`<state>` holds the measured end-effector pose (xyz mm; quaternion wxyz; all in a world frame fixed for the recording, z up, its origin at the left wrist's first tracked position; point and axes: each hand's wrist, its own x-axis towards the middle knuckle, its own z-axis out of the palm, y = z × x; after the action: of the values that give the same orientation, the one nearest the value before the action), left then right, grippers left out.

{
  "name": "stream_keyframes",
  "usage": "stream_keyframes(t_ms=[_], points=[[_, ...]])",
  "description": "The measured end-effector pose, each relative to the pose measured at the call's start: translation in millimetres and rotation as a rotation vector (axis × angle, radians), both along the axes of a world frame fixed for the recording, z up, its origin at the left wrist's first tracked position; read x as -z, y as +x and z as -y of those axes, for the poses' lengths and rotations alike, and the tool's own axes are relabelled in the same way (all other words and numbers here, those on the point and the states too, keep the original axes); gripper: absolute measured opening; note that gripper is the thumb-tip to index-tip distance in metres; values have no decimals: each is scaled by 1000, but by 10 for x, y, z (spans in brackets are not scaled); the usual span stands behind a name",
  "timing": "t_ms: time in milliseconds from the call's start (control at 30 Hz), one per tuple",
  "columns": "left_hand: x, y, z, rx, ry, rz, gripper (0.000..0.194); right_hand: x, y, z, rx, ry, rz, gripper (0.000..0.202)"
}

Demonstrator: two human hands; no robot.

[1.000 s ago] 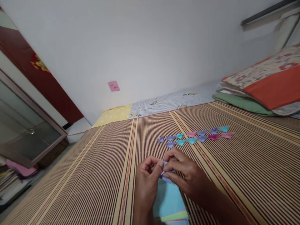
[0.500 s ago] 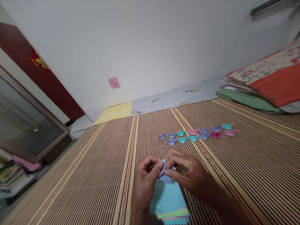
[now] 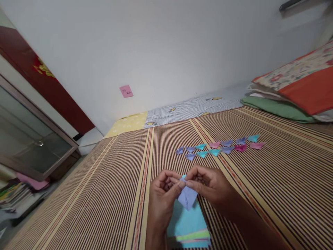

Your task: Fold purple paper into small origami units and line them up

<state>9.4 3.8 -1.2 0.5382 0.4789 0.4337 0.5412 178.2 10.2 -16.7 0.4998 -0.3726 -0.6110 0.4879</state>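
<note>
A folded lavender paper [image 3: 187,198] hangs with its point down between my hands. My left hand [image 3: 164,194] pinches its upper left edge between thumb and fingers. On the other side, the thumb and fingers of my right hand [image 3: 205,182] pinch the top near its middle. Below them lies a stack of coloured paper sheets [image 3: 187,222], light blue on top, with green and pink edges showing at the near end. Farther off, several small folded paper pieces [image 3: 215,152] in lavender, turquoise and pink stand in two rows.
The striped mat [image 3: 119,187] spreads under everything. Folded bedding [image 3: 299,93] is piled at the back right. A pink note [image 3: 126,91] sticks to the wall. At the left are a glass-panelled door [image 3: 33,135] and a stack of books [image 3: 15,196].
The lavender paper has turned so its flat, pointed face shows, hanging lower. My right hand's fingers have shifted up to its top edge, and my left thumb is nearer the right one.
</note>
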Motion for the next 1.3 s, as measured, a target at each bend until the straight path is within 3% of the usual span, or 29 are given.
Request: stream_keyframes(t_ms=[133, 367, 567, 800, 1067, 1300], points=[[-33, 32, 47, 1, 19, -17, 31, 8, 17, -19, -50, -32, -75, 19], [-3, 53, 88, 36, 116, -290, 22, -94, 58, 24, -74, -37, 8, 26], [-41, 42, 107, 56, 115, -172, 20, -77, 74, 6, 34, 7, 41, 26], [-66, -82, 133, 267, 188, -163, 16, -42, 142, -59, 65, -20, -73, 25], [-83, -34, 89, 210, 325, -352, 17, -39, 66, -9, 49, -46, -90, 26], [-21, -66, 93, 230, 254, -285, 14, -31, 70, -31, 73, -6, -39, 25]])
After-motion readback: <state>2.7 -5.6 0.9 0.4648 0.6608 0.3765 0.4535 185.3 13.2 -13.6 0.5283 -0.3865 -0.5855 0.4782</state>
